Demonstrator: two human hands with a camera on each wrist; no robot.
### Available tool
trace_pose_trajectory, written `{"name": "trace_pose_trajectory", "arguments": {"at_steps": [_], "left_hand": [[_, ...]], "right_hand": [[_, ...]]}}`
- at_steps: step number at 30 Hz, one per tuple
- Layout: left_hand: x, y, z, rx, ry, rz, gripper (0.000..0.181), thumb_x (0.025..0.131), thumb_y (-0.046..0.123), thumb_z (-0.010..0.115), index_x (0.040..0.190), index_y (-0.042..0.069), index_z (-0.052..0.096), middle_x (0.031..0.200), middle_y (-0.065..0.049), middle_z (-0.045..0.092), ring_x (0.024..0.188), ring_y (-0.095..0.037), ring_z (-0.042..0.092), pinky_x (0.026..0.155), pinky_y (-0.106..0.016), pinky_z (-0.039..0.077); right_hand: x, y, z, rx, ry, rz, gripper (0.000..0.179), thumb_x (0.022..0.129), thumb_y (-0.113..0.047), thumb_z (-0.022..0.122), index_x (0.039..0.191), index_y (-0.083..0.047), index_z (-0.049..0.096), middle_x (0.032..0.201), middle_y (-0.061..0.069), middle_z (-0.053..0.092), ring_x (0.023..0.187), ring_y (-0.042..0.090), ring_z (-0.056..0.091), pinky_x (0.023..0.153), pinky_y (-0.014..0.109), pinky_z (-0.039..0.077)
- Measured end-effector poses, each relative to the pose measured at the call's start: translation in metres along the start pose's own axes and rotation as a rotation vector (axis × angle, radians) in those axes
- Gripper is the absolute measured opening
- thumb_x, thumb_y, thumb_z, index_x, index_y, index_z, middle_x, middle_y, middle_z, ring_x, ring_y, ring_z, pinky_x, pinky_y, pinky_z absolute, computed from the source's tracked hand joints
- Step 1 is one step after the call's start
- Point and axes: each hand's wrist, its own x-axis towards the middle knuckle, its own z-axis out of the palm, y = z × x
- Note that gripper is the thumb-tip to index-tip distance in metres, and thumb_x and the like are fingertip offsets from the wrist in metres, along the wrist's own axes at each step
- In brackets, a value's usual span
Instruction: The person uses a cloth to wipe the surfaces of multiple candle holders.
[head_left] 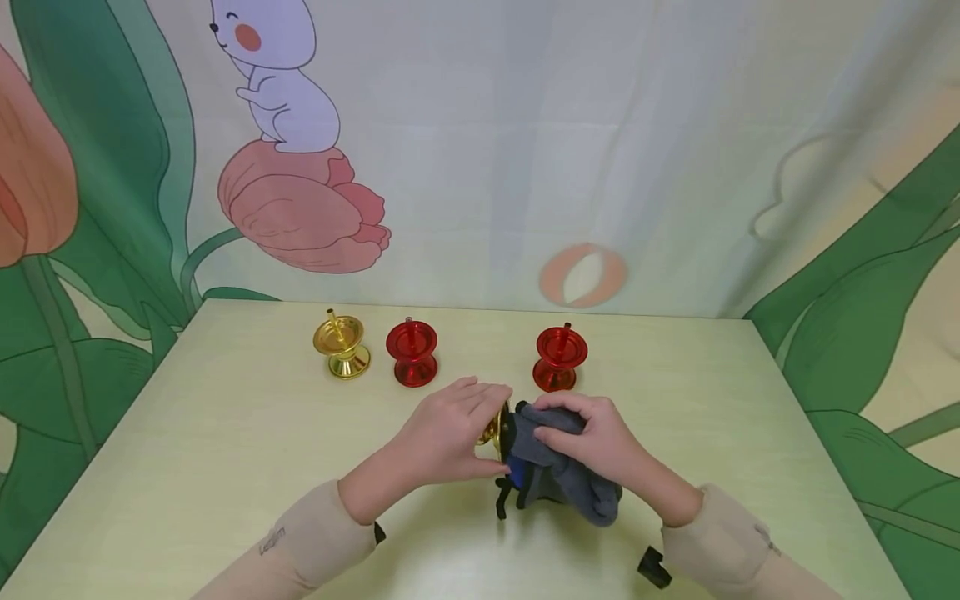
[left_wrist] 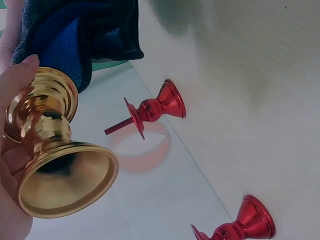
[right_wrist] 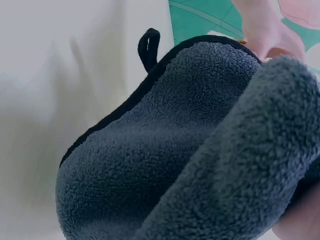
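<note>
My left hand (head_left: 450,429) grips a gold candle holder (left_wrist: 47,127), tipped on its side over the table. In the left wrist view its hollow flared base faces the camera, and the thumb lies at the dish end. My right hand (head_left: 603,437) grips a fluffy grey cloth (head_left: 573,479) with a blue side, black edging and a hanging loop (right_wrist: 148,49). Bunched up, the cloth lies against the dish side of the holder and covers part of it. Its lower folds hang over the tabletop. In the right wrist view the cloth hides most of the right hand.
Along the back of the pale table (head_left: 247,433) stand another gold candle holder (head_left: 347,363) and two red candle holders, one left of centre (head_left: 412,367) and one right of it (head_left: 556,375). A printed curtain (head_left: 465,150) hangs behind the table's rear edge.
</note>
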Motion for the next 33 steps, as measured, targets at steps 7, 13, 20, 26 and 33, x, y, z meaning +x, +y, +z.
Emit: {"name": "trace_pose_trajectory", "arguments": {"at_steps": [7, 13, 20, 26, 33], "left_hand": [[-0.007, -0.006, 0.003, -0.019, 0.111, -0.089, 0.08, 0.058, 0.053, 0.074, 0.117, 0.003, 0.053, 0.112, -0.006, 0.062, 0.104, -0.016, 0.058, 0.096, -0.034, 0.041], [-0.008, -0.004, 0.006, -0.018, 0.195, -0.13, 0.08, 0.057, 0.052, 0.075, 0.116, 0.002, 0.054, 0.11, -0.008, 0.063, 0.1, -0.018, 0.06, 0.094, -0.035, 0.043], [-0.009, -0.003, 0.008, -0.039, 0.22, -0.213, 0.082, 0.056, 0.05, 0.076, 0.117, 0.001, 0.053, 0.112, -0.008, 0.062, 0.102, -0.02, 0.059, 0.096, -0.036, 0.041], [-0.005, 0.002, 0.011, -0.1, 0.285, -0.192, 0.085, 0.057, 0.05, 0.076, 0.12, 0.001, 0.048, 0.111, -0.008, 0.062, 0.101, -0.019, 0.059, 0.094, -0.037, 0.042], [-0.004, 0.007, 0.014, -0.159, 0.28, -0.212, 0.086, 0.056, 0.048, 0.078, 0.122, 0.003, 0.047, 0.112, -0.005, 0.06, 0.098, -0.017, 0.059, 0.092, -0.031, 0.044]], "right_hand": [[-0.001, 0.002, -0.013, 0.019, 0.091, -0.014, 0.021, 0.077, -0.005, 0.066, 0.097, -0.006, 0.062, 0.095, 0.013, 0.064, 0.076, 0.003, 0.059, 0.067, 0.021, 0.05], [-0.001, 0.003, -0.016, 0.021, 0.183, 0.005, 0.021, 0.076, -0.005, 0.067, 0.096, -0.005, 0.062, 0.088, -0.002, 0.064, 0.075, 0.003, 0.058, 0.067, 0.019, 0.05], [0.002, 0.005, -0.021, 0.075, 0.301, 0.041, 0.022, 0.077, -0.003, 0.065, 0.098, -0.001, 0.06, 0.082, -0.014, 0.061, 0.072, 0.003, 0.057, 0.065, 0.016, 0.049], [0.003, 0.007, -0.009, 0.042, 0.161, 0.071, 0.022, 0.077, -0.01, 0.066, 0.097, -0.004, 0.06, 0.089, 0.006, 0.065, 0.076, 0.003, 0.058, 0.068, 0.019, 0.049], [0.004, 0.007, 0.006, 0.028, 0.077, 0.106, 0.026, 0.077, -0.011, 0.067, 0.1, -0.006, 0.057, 0.093, 0.011, 0.065, 0.076, 0.004, 0.056, 0.069, 0.02, 0.049]]}}
